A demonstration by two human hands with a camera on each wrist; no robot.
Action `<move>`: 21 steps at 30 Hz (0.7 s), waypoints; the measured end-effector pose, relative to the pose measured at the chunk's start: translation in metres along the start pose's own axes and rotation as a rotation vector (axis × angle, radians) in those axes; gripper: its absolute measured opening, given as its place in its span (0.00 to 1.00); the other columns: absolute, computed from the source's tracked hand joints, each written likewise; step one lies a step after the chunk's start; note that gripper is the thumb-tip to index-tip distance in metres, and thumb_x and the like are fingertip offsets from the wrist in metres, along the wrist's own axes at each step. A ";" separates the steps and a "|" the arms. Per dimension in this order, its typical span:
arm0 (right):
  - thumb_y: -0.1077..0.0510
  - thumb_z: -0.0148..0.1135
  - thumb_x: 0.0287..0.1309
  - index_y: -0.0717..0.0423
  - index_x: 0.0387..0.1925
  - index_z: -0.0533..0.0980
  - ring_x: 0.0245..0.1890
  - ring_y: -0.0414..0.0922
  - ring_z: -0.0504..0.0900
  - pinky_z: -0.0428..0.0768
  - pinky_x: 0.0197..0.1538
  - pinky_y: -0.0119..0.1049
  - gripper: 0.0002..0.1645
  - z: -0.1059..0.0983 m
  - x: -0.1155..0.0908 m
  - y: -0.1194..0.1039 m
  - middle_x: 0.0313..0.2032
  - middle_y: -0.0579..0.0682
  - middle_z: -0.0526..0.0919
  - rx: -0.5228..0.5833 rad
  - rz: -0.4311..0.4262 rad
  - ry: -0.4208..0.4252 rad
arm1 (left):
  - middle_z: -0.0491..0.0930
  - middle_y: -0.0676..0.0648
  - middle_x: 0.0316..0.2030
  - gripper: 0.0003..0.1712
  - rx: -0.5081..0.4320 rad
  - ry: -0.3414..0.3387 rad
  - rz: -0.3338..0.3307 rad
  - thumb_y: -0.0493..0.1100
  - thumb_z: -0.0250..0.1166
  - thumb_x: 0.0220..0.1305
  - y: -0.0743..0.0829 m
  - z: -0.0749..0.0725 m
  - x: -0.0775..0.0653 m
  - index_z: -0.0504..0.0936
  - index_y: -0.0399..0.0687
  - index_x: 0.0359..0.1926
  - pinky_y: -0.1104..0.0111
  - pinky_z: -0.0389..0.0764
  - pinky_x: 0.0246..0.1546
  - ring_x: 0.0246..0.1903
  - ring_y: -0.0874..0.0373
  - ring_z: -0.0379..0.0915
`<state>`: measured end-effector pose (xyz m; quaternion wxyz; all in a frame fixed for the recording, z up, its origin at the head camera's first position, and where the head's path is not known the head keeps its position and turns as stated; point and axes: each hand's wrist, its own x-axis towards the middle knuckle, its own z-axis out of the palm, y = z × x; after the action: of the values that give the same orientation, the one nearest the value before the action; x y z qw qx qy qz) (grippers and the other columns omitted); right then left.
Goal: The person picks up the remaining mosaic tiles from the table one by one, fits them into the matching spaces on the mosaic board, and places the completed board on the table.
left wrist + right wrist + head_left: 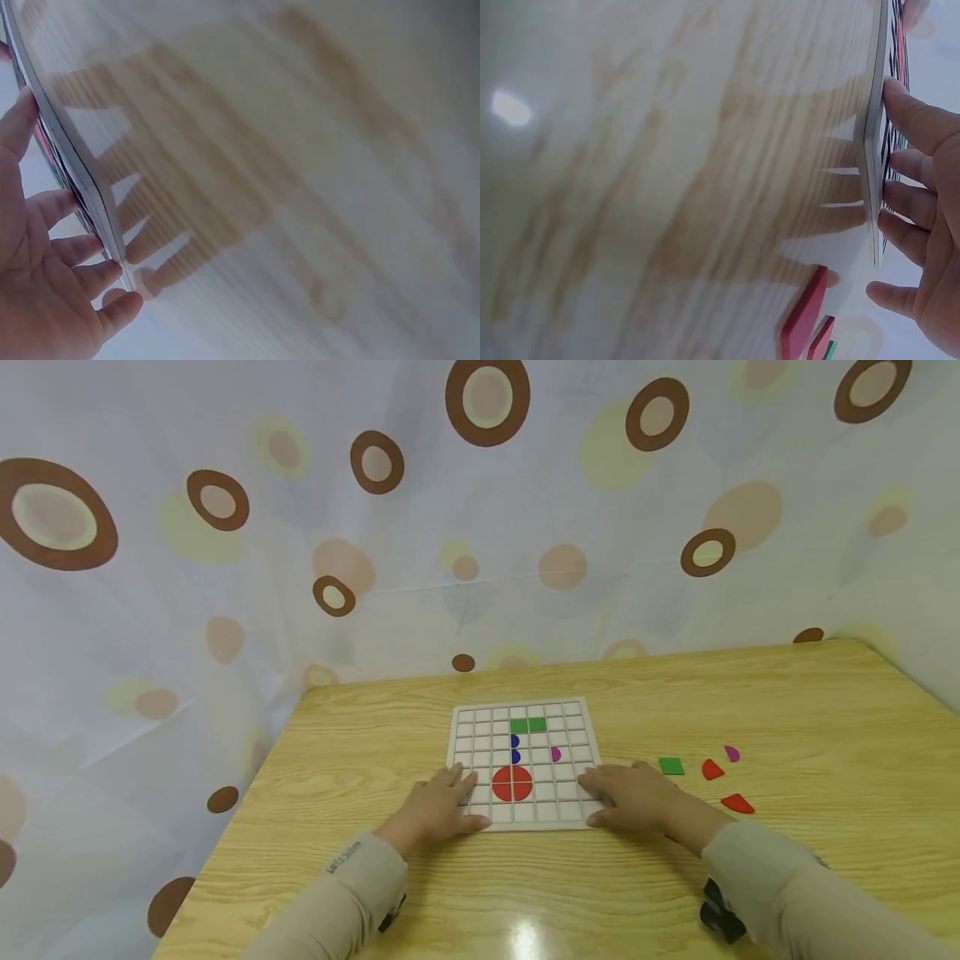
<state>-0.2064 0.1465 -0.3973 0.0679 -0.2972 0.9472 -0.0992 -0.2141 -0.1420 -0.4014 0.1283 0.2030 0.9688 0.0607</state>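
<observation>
A white grid board (549,810) lies flat on the wooden table. My left hand (435,806) rests on its left edge with fingers spread, and my right hand (637,795) rests likewise on its right edge. In the left wrist view, the fingers (86,281) touch the board's rim (94,202); the right wrist view shows the same for the right fingers (907,199). On the grid are red quarter pieces forming a circle (502,775), two green squares (519,725), two blue half-circles (515,741) and one magenta half-circle (556,754).
Right of the board lie loose pieces: a green square (671,766), red quarter pieces (738,803) and a magenta half-circle (732,753). One red piece (804,315) sits close to the right hand. A patterned curtain (420,610) hangs behind the wooden table (360,743).
</observation>
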 end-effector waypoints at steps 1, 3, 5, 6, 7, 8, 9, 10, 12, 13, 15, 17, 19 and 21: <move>0.42 0.57 0.48 0.56 0.55 0.67 0.56 0.52 0.63 0.59 0.50 0.57 0.35 0.000 -0.002 0.001 0.55 0.55 0.68 0.005 -0.002 0.002 | 0.49 0.42 0.63 0.43 0.004 0.003 0.000 0.67 0.50 0.52 0.001 0.001 0.000 0.55 0.49 0.64 0.50 0.51 0.55 0.62 0.45 0.42; 0.41 0.57 0.48 0.55 0.55 0.67 0.56 0.52 0.63 0.59 0.49 0.57 0.35 -0.001 -0.005 0.002 0.55 0.55 0.68 0.014 -0.002 -0.002 | 0.48 0.43 0.64 0.43 0.011 0.006 -0.001 0.68 0.50 0.52 0.004 0.002 0.000 0.55 0.50 0.64 0.50 0.50 0.55 0.62 0.46 0.41; 0.40 0.56 0.48 0.55 0.55 0.67 0.56 0.52 0.63 0.59 0.49 0.57 0.36 -0.002 -0.008 0.003 0.55 0.55 0.68 0.018 0.003 -0.009 | 0.49 0.43 0.63 0.44 0.013 0.012 0.002 0.68 0.50 0.51 0.007 0.004 -0.001 0.55 0.50 0.64 0.50 0.50 0.55 0.62 0.46 0.42; 0.40 0.56 0.48 0.55 0.56 0.66 0.56 0.52 0.63 0.59 0.49 0.57 0.36 -0.002 -0.009 0.003 0.55 0.55 0.67 0.022 0.009 -0.013 | 0.49 0.43 0.63 0.44 0.017 0.014 0.006 0.68 0.49 0.51 0.008 0.004 -0.001 0.55 0.50 0.64 0.50 0.50 0.55 0.62 0.46 0.42; 0.40 0.57 0.48 0.55 0.56 0.66 0.56 0.52 0.63 0.59 0.50 0.57 0.36 -0.002 -0.010 0.003 0.55 0.55 0.67 0.026 0.014 -0.014 | 0.49 0.43 0.63 0.44 0.021 0.015 0.008 0.68 0.49 0.51 0.009 0.005 -0.001 0.55 0.50 0.64 0.50 0.51 0.55 0.62 0.46 0.42; 0.40 0.57 0.48 0.55 0.56 0.66 0.57 0.52 0.62 0.59 0.50 0.56 0.36 -0.002 -0.011 0.003 0.55 0.55 0.67 0.031 0.019 -0.015 | 0.49 0.42 0.63 0.44 0.022 0.015 0.010 0.68 0.49 0.51 0.009 0.005 -0.002 0.55 0.50 0.64 0.50 0.51 0.55 0.61 0.45 0.42; 0.41 0.57 0.48 0.55 0.56 0.66 0.57 0.51 0.62 0.58 0.51 0.56 0.36 -0.001 -0.013 0.003 0.55 0.54 0.67 0.034 0.022 -0.011 | 0.49 0.42 0.63 0.44 0.024 0.018 0.014 0.68 0.49 0.51 0.010 0.005 -0.002 0.56 0.50 0.64 0.50 0.52 0.55 0.61 0.45 0.43; 0.41 0.57 0.48 0.55 0.56 0.66 0.56 0.52 0.62 0.58 0.51 0.56 0.36 -0.001 -0.014 0.003 0.55 0.55 0.68 0.036 0.022 -0.009 | 0.49 0.42 0.63 0.43 0.023 0.016 0.016 0.68 0.49 0.52 0.010 0.005 -0.003 0.56 0.50 0.64 0.50 0.52 0.55 0.61 0.45 0.43; 0.41 0.57 0.48 0.55 0.56 0.66 0.57 0.52 0.62 0.58 0.52 0.55 0.36 0.000 -0.016 0.004 0.55 0.54 0.68 0.035 0.025 -0.003 | 0.49 0.42 0.63 0.43 0.019 0.011 0.022 0.68 0.50 0.52 0.011 0.005 -0.004 0.56 0.51 0.64 0.50 0.52 0.55 0.61 0.45 0.44; 0.40 0.56 0.48 0.55 0.56 0.66 0.57 0.52 0.62 0.58 0.52 0.55 0.36 0.000 -0.017 0.004 0.55 0.54 0.68 0.031 0.024 0.000 | 0.49 0.42 0.63 0.42 0.016 0.008 0.027 0.67 0.50 0.52 0.011 0.004 -0.004 0.56 0.51 0.64 0.51 0.52 0.55 0.61 0.45 0.44; 0.39 0.56 0.48 0.55 0.56 0.67 0.56 0.52 0.63 0.58 0.52 0.55 0.36 0.000 -0.018 0.006 0.55 0.54 0.68 0.027 0.021 0.005 | 0.48 0.42 0.64 0.42 0.005 -0.002 0.038 0.66 0.50 0.53 0.011 0.003 -0.005 0.56 0.51 0.64 0.50 0.52 0.55 0.61 0.45 0.43; 0.39 0.55 0.48 0.54 0.56 0.66 0.57 0.52 0.62 0.58 0.52 0.56 0.36 0.001 -0.019 0.006 0.55 0.54 0.68 0.027 0.028 0.003 | 0.47 0.43 0.64 0.42 -0.009 -0.013 0.049 0.66 0.51 0.53 0.011 0.002 -0.006 0.55 0.51 0.64 0.49 0.52 0.54 0.62 0.46 0.42; 0.38 0.55 0.48 0.54 0.56 0.66 0.57 0.52 0.62 0.57 0.53 0.57 0.37 0.002 -0.020 0.008 0.55 0.54 0.68 0.029 0.031 0.004 | 0.46 0.43 0.64 0.42 -0.021 -0.024 0.057 0.66 0.50 0.53 0.011 0.001 -0.007 0.54 0.51 0.64 0.49 0.51 0.54 0.62 0.46 0.41; 0.38 0.54 0.48 0.54 0.56 0.66 0.57 0.52 0.62 0.56 0.53 0.57 0.37 0.003 -0.021 0.009 0.55 0.54 0.68 0.028 0.028 0.008 | 0.46 0.43 0.64 0.42 -0.034 -0.033 0.060 0.66 0.50 0.53 0.010 0.001 -0.007 0.54 0.52 0.64 0.48 0.51 0.54 0.62 0.46 0.40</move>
<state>-0.1936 0.1659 -0.4006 0.0694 -0.2823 0.9502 -0.1126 -0.2037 -0.1358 -0.3994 0.1460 0.2310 0.9588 0.0776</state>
